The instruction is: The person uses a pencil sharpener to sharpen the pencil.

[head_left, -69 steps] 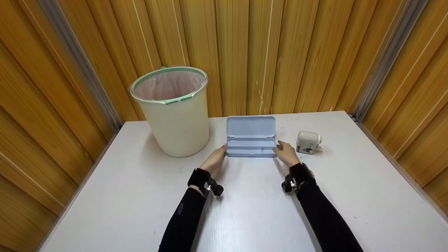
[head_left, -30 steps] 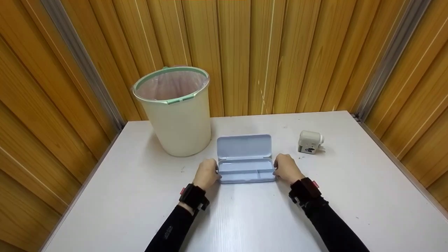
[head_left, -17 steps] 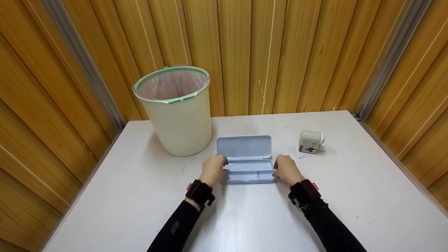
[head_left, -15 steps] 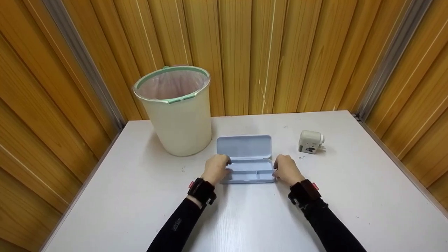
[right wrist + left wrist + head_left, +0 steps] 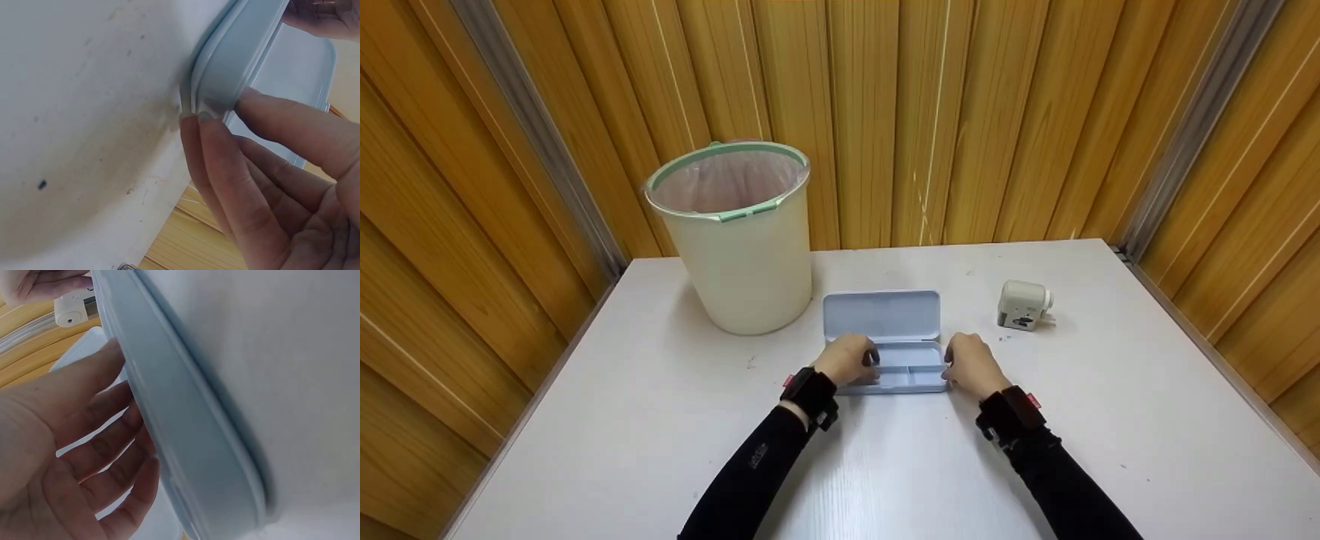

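A light blue pencil case (image 5: 881, 315) lies on the table with its lid folded back, its tray split into compartments. My left hand (image 5: 844, 358) is over the left part of the tray, covering some of it. In the left wrist view, the left hand's (image 5: 73, 439) loosely bent fingers dip behind the case's front wall (image 5: 185, 433), with nothing visible between them. At the right end, my right hand (image 5: 973, 364) pinches the pencil case. The right wrist view shows the right hand's (image 5: 270, 191) thumb at the rim and fingertips low on the case's corner (image 5: 225, 73).
A cream bin (image 5: 739, 262) with a green rim and a plastic liner stands at the back left. A small beige box-shaped device (image 5: 1024, 306) with a white knob sits at the right. Wood-patterned panels (image 5: 862, 112) border the white table (image 5: 900, 465).
The pencil case has come nearer to me, with both hands at its ends. Since then the left hand has left the left end and moved right over the tray; the right hand has stayed.
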Available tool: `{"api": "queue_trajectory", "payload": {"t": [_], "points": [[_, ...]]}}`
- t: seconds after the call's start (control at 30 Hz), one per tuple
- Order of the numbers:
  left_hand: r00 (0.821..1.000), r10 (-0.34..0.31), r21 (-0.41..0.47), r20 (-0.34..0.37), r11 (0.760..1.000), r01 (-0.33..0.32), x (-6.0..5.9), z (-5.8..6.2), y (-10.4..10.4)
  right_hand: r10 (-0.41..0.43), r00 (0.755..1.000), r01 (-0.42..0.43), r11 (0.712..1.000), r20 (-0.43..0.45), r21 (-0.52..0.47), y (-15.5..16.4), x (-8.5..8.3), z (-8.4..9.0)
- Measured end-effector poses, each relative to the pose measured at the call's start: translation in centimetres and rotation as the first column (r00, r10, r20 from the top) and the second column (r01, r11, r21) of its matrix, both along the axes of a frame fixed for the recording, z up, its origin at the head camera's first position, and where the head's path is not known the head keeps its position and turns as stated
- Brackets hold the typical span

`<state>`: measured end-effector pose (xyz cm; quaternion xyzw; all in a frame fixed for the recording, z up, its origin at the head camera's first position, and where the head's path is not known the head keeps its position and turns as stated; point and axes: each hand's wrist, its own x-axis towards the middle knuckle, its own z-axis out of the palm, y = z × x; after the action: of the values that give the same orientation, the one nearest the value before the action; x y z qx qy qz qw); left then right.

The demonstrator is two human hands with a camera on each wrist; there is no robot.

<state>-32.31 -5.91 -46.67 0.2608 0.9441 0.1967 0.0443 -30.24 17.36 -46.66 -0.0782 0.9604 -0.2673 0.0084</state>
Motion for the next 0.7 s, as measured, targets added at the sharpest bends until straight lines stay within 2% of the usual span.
{"api": "queue_trajectory", "payload": {"t": [0.1, 0.23, 0.43, 0.7], "points": [[0.999, -0.008, 0.008, 0.038, 1.000, 0.008, -0.3, 0.1, 0.1, 0.004, 1.000, -0.004, 1.000, 0.005, 0.011, 0.0, -0.1, 0.0], [0.995, 0.017, 0.003, 0.095, 1.000, -0.018, -0.5, 0.2, 0.3, 0.004, 1.000, -0.004, 1.000, 0.011, 0.018, 0.0, -0.1, 0.0], [0.990, 0.030, -0.041, 0.135, 0.999, -0.024, -0.9, 0.4, 0.6, -0.011, 1.000, 0.011, 1.000, 0.015, 0.001, 0.0, 0.0, -0.1], [0.980, 0.021, 0.015, 0.195, 1.000, -0.025, -1.5, 0.1, 0.3, -0.010, 1.000, 0.010, 1.000, 0.000, -0.021, 0.0, 0.1, -0.2]]}}
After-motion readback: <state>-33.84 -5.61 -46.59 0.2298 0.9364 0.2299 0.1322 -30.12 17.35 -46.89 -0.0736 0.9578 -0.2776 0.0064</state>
